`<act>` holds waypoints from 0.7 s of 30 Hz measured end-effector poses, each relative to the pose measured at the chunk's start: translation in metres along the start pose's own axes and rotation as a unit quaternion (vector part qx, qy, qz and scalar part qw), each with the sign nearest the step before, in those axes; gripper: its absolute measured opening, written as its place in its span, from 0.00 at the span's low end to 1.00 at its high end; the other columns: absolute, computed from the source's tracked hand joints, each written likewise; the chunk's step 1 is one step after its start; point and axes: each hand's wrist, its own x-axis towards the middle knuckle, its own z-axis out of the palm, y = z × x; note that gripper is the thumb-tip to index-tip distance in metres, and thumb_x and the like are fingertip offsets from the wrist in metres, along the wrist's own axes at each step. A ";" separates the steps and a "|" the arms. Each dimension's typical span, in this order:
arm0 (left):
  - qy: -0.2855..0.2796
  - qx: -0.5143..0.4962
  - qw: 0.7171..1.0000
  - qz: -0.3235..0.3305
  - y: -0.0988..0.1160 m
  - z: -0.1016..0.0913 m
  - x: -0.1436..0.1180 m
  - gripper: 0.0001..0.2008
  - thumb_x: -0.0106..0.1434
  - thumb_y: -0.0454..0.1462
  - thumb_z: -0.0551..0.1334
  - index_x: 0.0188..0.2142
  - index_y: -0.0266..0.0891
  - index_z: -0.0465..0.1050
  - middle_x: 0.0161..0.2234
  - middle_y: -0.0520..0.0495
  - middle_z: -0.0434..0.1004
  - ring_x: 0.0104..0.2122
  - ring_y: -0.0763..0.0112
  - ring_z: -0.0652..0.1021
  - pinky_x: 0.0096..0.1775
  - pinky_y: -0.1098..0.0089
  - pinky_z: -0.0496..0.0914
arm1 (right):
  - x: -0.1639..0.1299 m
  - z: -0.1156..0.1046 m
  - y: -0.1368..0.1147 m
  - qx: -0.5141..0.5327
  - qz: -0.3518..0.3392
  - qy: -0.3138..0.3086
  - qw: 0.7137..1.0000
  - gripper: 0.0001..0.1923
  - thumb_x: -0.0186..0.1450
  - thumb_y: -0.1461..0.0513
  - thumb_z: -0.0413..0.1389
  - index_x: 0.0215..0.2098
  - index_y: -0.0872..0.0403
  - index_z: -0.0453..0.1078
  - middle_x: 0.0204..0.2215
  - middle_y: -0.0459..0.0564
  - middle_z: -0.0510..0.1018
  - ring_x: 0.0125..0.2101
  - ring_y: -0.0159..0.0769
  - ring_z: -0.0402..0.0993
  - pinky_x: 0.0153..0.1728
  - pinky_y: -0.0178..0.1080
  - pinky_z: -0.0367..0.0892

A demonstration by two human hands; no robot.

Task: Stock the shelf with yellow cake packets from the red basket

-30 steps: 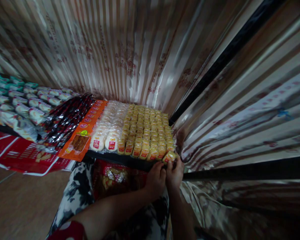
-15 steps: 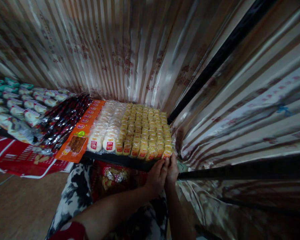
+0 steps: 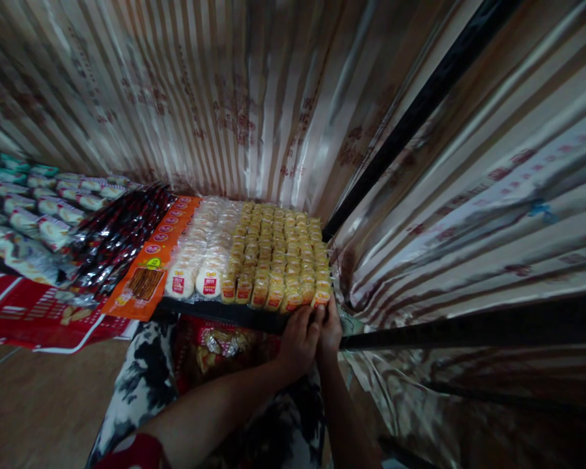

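Nearest are one red sleeve (image 3: 135, 451) with pale spots and the black-and-white trousers (image 3: 144, 365) of the person. Between the trousers and the shelf (image 3: 227, 313) one red printed bag (image 3: 222, 340) is visible, partly covered.

The two hands meet at the right front corner of the shelf. The left hand (image 3: 295, 344) is half curled by the front edge; whether it grasps something I cannot tell. The right hand (image 3: 329, 329) has its fingertips at the corner packet (image 3: 321, 294) — one small golden packet, at the right end of the front row — but whether they pinch it or only rest on it, I cannot tell.

The step in hand seems to be the lining up of this packet with its neighbours; the next move calls, I judge, for light fingers, so that the close rows are not pushed.

Farther in, the golden packets (image 3: 292, 298) stand in seven columns, counted at the front; their full number is too dense to count. To their left are two columns of round white packets (image 3: 209, 281), one orange pouch (image 3: 144, 280) on top, and a bundle of dark packets (image 3: 120, 231), not countable.

Farthest hangs the striped curtain (image 3: 268, 98).
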 end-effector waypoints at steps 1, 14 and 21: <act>0.002 0.008 1.000 0.009 0.001 0.000 -0.001 0.21 0.63 0.38 0.48 0.53 0.34 0.66 0.54 0.38 0.67 0.56 0.62 0.66 0.59 0.58 0.58 | 0.000 -0.001 -0.001 0.005 0.008 -0.004 1.000 0.37 0.62 0.45 0.39 0.57 0.63 0.59 0.53 0.64 0.67 0.52 0.47 0.64 0.52 0.48 0.59; -0.028 0.042 0.999 0.000 -0.002 -0.001 -0.003 0.22 0.62 0.36 0.48 0.54 0.28 0.63 0.55 0.34 0.64 0.56 0.60 0.64 0.59 0.58 0.57 | -0.003 -0.002 -0.004 0.052 0.025 0.038 0.998 0.35 0.61 0.46 0.44 0.58 0.61 0.56 0.53 0.64 0.67 0.52 0.47 0.66 0.51 0.47 0.62; -0.054 0.037 0.998 0.015 0.002 -0.017 -0.019 0.17 0.56 0.29 0.50 0.43 0.33 0.71 0.44 0.40 0.71 0.45 0.66 0.70 0.52 0.66 0.64 | -0.008 -0.002 -0.018 0.083 0.035 0.084 0.992 0.33 0.61 0.47 0.46 0.55 0.63 0.59 0.51 0.67 0.68 0.51 0.47 0.67 0.49 0.47 0.64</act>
